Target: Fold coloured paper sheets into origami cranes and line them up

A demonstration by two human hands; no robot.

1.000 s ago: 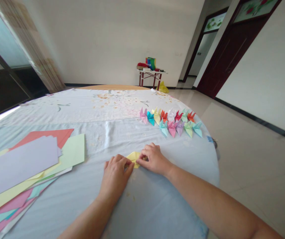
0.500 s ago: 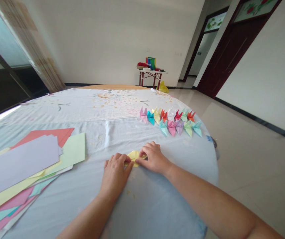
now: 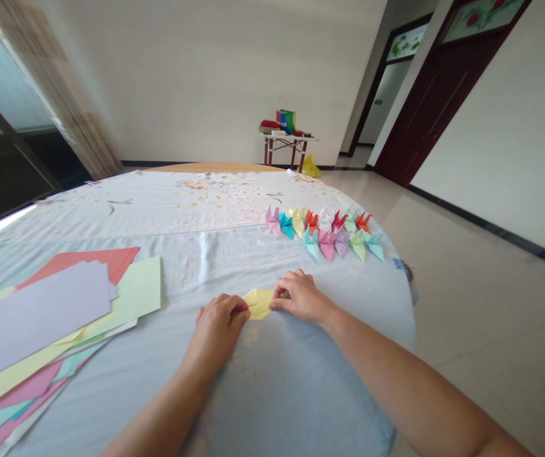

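Observation:
A small piece of folded yellow paper [image 3: 260,304] lies on the cloth-covered table, between my two hands. My left hand [image 3: 221,317] pinches its left end, thumb and fingers pressed together. At the opposite end, my right hand [image 3: 298,297] grips the paper between thumb and fingertips. Creases show across the paper's middle; both its ends are hidden under my fingers. Beyond my right hand stand several folded paper cranes [image 3: 326,244] in two rows, in pink, blue, yellow, red, white, green and purple.
A stack of coloured paper sheets [image 3: 39,311] spreads over the table's left side. The round table's cloth [image 3: 168,216] reaches a curved edge on the right. Against the back wall is a small side table [image 3: 289,138] with a colourful bag, and a yellow bag [image 3: 309,167] beside it.
My hands have moved apart toward the two ends of the yellow paper, so more of its middle shows. The view has shifted slightly.

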